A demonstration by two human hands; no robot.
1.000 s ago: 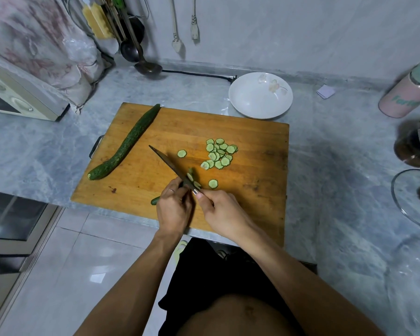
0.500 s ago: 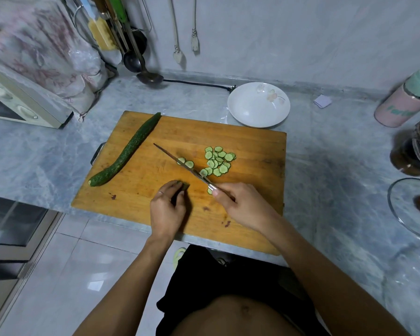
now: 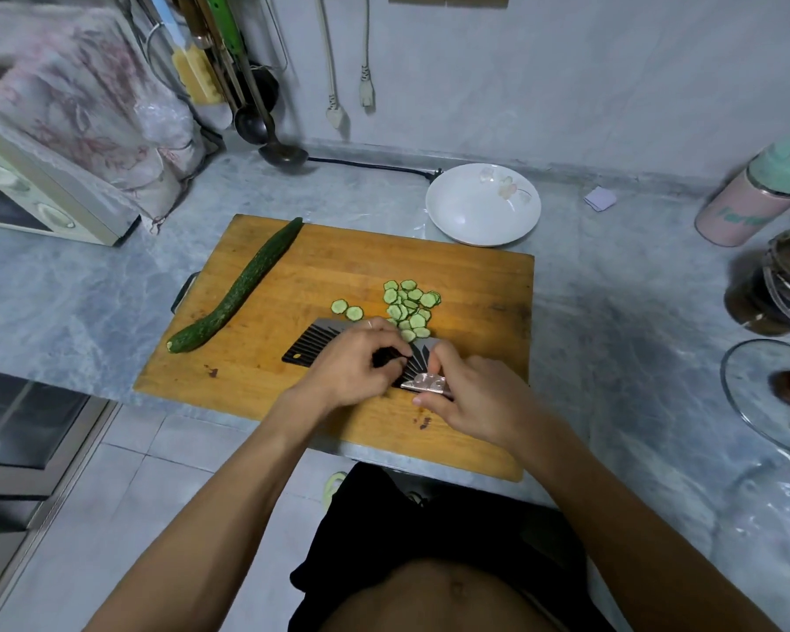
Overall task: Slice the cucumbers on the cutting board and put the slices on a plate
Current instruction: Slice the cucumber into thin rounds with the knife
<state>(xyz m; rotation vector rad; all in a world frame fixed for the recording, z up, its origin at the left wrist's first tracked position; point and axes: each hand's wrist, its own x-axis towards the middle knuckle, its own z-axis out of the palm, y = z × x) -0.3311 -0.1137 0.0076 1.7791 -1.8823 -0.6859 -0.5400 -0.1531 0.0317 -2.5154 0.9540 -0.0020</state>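
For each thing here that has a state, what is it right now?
whole cucumber: uncut, lying on the cutting board
cucumber slices: piled on the board
plate: empty
knife: blade laid flat
left hand: fingers on the blade
right hand: gripping the knife handle

Knife (image 3: 313, 346) handle under both hands

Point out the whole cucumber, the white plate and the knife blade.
whole cucumber (image 3: 240, 285), head view, middle of its length.
white plate (image 3: 464, 221), head view, bare inner surface.
knife blade (image 3: 313, 346), head view, flat dark side.
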